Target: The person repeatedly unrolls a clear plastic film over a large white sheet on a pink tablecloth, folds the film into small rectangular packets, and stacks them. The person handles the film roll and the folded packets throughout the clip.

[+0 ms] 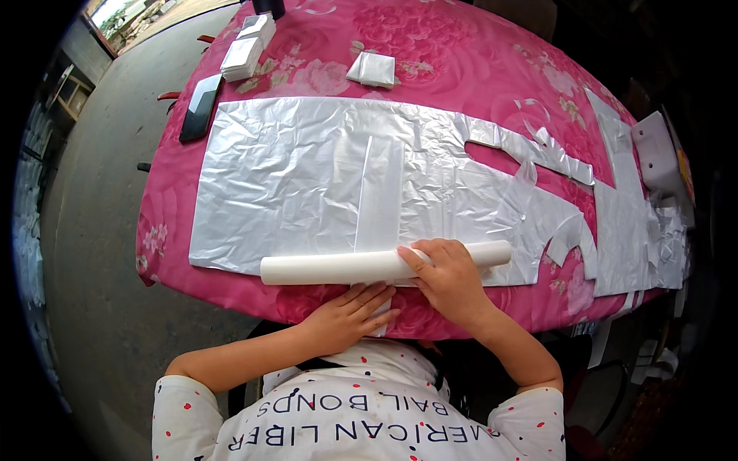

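White plastic T-shirt bags [277, 184] lie flat and creased across the table, handles to the right. A narrow strip of folded plastic [380, 192] runs down over their middle to the table's near edge. Across the bags' near side rests a smooth white tube [323, 268]. My right hand [446, 278] grips this tube right of its middle, fingers over the top. Just below the tube, my left hand [350, 313] lies flat with fingers stretched out, pressing on the strip's near end at the table edge. The palm side of both hands is hidden.
A pink flowered cloth [453, 46] covers the table. Folded white packets [241, 58] are stacked at the far left beside a dark phone [201, 107]. Another folded packet [373, 69] lies at the far middle. More plastic bags [621, 230] and a white box [658, 152] are at the right.
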Tool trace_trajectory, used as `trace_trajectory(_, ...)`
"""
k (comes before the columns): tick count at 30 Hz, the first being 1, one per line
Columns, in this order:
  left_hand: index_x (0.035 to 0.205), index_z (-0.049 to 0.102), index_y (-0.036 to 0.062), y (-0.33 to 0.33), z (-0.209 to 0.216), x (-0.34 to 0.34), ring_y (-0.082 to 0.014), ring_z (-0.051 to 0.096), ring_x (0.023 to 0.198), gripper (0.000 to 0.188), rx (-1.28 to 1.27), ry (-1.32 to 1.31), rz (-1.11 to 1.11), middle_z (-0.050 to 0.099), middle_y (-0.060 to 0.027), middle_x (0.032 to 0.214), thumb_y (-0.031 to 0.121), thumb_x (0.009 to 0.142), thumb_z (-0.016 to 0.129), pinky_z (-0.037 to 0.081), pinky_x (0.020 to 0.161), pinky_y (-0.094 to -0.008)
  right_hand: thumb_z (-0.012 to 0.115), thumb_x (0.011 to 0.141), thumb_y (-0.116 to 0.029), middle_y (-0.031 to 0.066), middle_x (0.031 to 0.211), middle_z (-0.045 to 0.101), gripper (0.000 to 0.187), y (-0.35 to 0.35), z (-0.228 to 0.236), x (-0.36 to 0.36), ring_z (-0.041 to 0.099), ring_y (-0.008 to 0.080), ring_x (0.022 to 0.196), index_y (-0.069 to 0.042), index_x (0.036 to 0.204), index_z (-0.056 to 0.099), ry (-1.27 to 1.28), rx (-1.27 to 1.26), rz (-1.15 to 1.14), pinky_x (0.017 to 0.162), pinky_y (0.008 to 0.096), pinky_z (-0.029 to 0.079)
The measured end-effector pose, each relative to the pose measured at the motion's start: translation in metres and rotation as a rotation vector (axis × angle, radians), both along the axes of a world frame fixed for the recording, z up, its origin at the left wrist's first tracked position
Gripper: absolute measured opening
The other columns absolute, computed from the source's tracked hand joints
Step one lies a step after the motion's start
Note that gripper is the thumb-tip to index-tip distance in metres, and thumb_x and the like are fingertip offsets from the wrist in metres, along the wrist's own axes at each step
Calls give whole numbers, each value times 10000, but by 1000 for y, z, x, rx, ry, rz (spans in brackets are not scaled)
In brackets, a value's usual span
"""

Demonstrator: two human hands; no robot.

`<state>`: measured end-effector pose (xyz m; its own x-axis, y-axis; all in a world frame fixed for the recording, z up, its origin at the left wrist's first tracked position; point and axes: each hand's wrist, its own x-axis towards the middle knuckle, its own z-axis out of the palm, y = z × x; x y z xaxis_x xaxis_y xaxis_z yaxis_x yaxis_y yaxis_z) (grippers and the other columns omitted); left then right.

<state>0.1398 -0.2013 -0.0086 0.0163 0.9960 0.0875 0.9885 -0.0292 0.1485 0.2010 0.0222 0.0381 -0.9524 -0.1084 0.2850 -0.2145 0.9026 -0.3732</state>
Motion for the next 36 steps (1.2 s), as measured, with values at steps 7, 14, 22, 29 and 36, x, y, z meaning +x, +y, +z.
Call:
trace_trajectory(7, 1332, 414, 134, -4, -4, 4, -288, 341, 1311, 495, 21, 10, 18, 349, -165, 1413, 230, 851, 477, 270, 1074, -424, 665, 716, -76, 87, 1076, 568, 476, 18, -17, -72, 524, 264, 1011, -108, 1181, 568, 114, 75, -77, 898, 405, 387)
trace_trajectory(14, 1312, 420, 87, -7, 7, -27, -261, 363, 1298, 473, 11, -247, -203, 377, -145, 1394, 191, 854, 479, 300, 1072, -379, 665, 716, -50, 110, 1173, 536, 479, 56, -16, -117, 475, 287, 1124, -101, 1182, 567, 207, 199, -233, 978, 398, 362)
trace_trajectory(22, 1233, 483, 11, -13, 11, -36, -249, 444, 1227, 399, 127, -460, -291, 457, -135, 1326, 118, 849, 462, 380, 1021, -356, 590, 642, 47, 123, 1238, 524, 522, -8, -14, -30, 464, 302, 1197, -48, 1154, 554, -145, -151, 389, 972, 390, 413)
trace_trajectory(29, 1219, 506, 30, -11, 18, -39, -243, 453, 1226, 521, 240, -252, -26, 478, -144, 1310, 248, 757, 608, 374, 1002, -395, 629, 667, -3, 116, 1184, 562, 418, -21, -29, -8, 532, 292, 1108, -51, 1081, 599, 1, -118, 202, 911, 377, 449)
trace_trajectory(36, 1247, 466, -13, 3, 17, -42, -293, 544, 1082, 669, 258, -406, 280, 558, -152, 1187, 250, 664, 662, 419, 930, -399, 639, 703, -42, 86, 997, 633, 262, -16, -22, -14, 605, 260, 903, -65, 964, 649, -35, -184, 78, 713, 342, 500)
